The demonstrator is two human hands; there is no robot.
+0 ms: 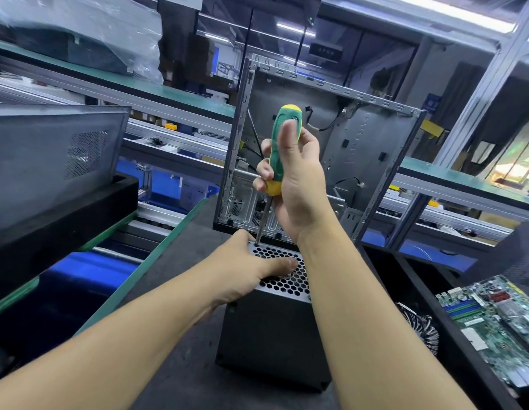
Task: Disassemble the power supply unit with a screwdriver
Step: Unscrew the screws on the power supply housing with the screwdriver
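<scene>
Now right hand (300,184) wraps its grip round the screwdriver (275,153); left hand (242,272) clasps the power supply unit (272,335)

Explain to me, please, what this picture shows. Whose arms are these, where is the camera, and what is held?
These are a person's bare arms, no machine. The camera sits on the person's head and looks down. On the dark table stands a grey box, the power supply. The left hand holds its holed top. The right hand grips a green-yellow screwdriver, upright, tip at a corner of that top. Behind stands an open case; a circuit board lies at the right.
</scene>
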